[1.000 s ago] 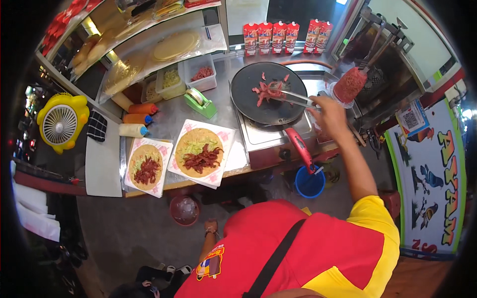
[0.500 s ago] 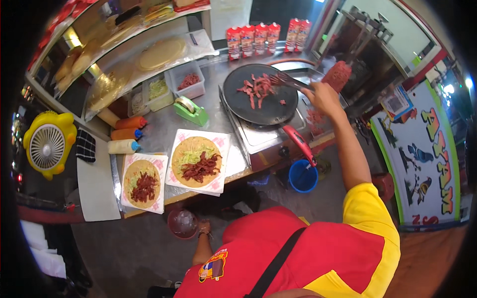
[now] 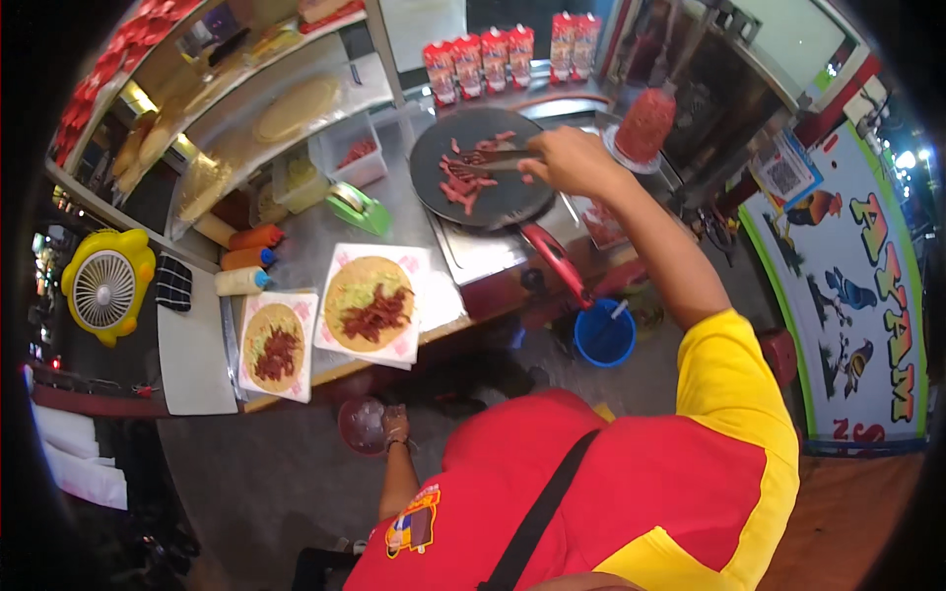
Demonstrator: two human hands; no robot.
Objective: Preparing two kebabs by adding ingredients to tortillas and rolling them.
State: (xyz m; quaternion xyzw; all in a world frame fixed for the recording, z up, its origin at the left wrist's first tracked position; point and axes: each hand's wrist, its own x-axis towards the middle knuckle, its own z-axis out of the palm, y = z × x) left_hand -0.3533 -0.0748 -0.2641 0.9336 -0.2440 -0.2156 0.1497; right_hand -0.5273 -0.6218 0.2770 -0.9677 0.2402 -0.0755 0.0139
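Meat strips (image 3: 459, 187) lie scattered across the black pan (image 3: 517, 202) at upper centre, the turning step apparently in hand. Smooth and round, the pan outsizes two flatbreads (image 3: 369, 266) at centre left, matte tan discs topped with pale green shreds and darker meat. Lower left of centre, the left hand (image 3: 396, 425) hangs beside a reddish tub (image 3: 351, 440); its finger state cannot be told. Slim tongs (image 3: 507, 154), gripped in the right hand's (image 3: 572, 160) closed fingers, reach among ragged pink pieces; the next move likely calls for gathering strays.
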